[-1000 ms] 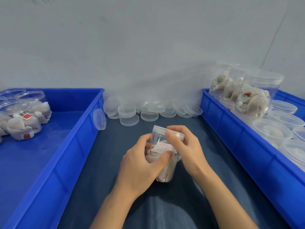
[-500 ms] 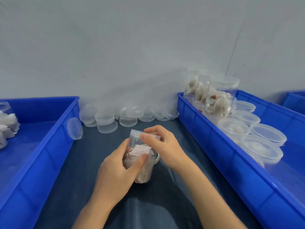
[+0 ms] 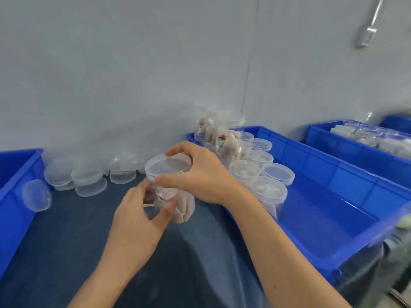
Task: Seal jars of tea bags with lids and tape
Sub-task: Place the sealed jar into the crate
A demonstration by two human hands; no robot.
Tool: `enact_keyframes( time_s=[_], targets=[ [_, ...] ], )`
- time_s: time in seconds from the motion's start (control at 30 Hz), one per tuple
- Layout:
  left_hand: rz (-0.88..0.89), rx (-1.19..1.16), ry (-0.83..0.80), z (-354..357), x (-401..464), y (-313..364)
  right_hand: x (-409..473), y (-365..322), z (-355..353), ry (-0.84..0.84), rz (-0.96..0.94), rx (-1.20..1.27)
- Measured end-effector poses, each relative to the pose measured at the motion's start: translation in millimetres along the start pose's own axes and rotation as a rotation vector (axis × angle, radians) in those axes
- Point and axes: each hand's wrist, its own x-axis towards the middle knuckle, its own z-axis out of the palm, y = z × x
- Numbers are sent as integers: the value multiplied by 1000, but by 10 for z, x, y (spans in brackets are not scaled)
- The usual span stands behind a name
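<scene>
Writing: none is reading clearly; a pale tag with reddish marks is showing through the jar (image 3: 178,203) wall, too blurred to make out.
Jar: it is standing upright on the dark mat (image 3: 66,241), between the two hands, just beside the near corner of the right bin (image 3: 333,196); tea bags (image 3: 184,207) are filling its lower part.
Lid: a clear round lid (image 3: 168,166) is sitting on the jar's mouth, roughly level; whether it is fully pressed down is not showing.
Right hand: the right hand (image 3: 200,174) is reaching over from the right and gripping the lid at its rim, thumb at the near edge, fingers curling over the far edge.
Left hand: the left hand (image 3: 140,210) is wrapping round the jar's body from the left, thumb lying across the front wall, fingers curling behind.
Spare lids: loose clear lids (image 3: 89,181) are lying in a heap along the wall (image 3: 133,74) behind the jar, some stacked, one leaning against the left bin (image 3: 13,174).
Right bin: lidded jars (image 3: 269,192) are standing together in its near left corner, with taller jars of tea bags (image 3: 222,138) rising behind them; the rest of its floor is showing blue.
Far bin: a further blue bin (image 3: 333,141) at the right is holding pale packed goods, blurred.
</scene>
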Motion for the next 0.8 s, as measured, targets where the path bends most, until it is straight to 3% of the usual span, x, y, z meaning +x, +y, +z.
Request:
enact_keyframes(
  time_s=[0.37,0.8],
  targets=[
    [52,-215,-113,980,648,659,4,65,-951,379,69,-69],
    [-16,-226,-182,1482,908,609,176,566,-1096,455,145,-34]
  ],
)
